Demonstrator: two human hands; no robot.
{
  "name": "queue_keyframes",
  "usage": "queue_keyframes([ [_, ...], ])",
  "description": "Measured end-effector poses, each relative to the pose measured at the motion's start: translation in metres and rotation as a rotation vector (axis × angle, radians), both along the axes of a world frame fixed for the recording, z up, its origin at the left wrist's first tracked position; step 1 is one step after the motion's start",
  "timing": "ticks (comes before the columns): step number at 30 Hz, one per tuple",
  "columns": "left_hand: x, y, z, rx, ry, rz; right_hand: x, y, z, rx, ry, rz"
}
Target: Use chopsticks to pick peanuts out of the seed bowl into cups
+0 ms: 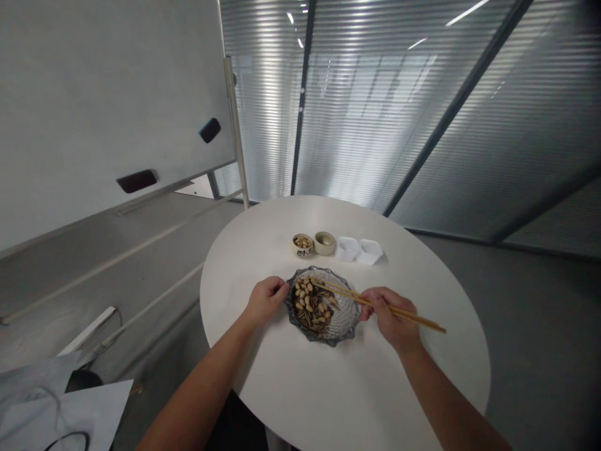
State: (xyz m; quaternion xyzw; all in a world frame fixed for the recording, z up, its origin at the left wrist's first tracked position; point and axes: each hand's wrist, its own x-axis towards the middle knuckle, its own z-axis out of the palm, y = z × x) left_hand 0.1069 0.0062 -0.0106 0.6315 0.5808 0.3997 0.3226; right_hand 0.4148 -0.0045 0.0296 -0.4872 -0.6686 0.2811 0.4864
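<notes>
Chopsticks (375,304) pinched in our right hand (389,316) cross the glass dish (345,326); our curled left hand (265,300) touches its left rim.

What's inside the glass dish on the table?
The glass dish holds pale peanuts and dark striped seeds, piled toward the left. Chopsticks reach over the bare right side. The left hand covers the rim there, hiding what's beneath.

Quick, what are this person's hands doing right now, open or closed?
Left hand: loosely closed, fingers at the rim of the glass dish, holding nothing visible.
Right hand: closed, holding wooden chopsticks.
</notes>
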Motion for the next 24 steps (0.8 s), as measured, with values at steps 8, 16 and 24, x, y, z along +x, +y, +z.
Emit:
queue_keyframes([
  [8,0.000,0.000,0.002,0.008,0.004,-0.008,0.000,0.002,-0.013,0.002,0.007,0.020],
  [16,0.000,-0.001,0.003,0.001,0.013,-0.001,-0.003,-0.002,-0.014,0.090,0.061,-0.040],
  [24,0.001,0.000,-0.001,0.003,-0.005,0.005,0.000,0.001,-0.015,0.048,0.119,-0.060],
])
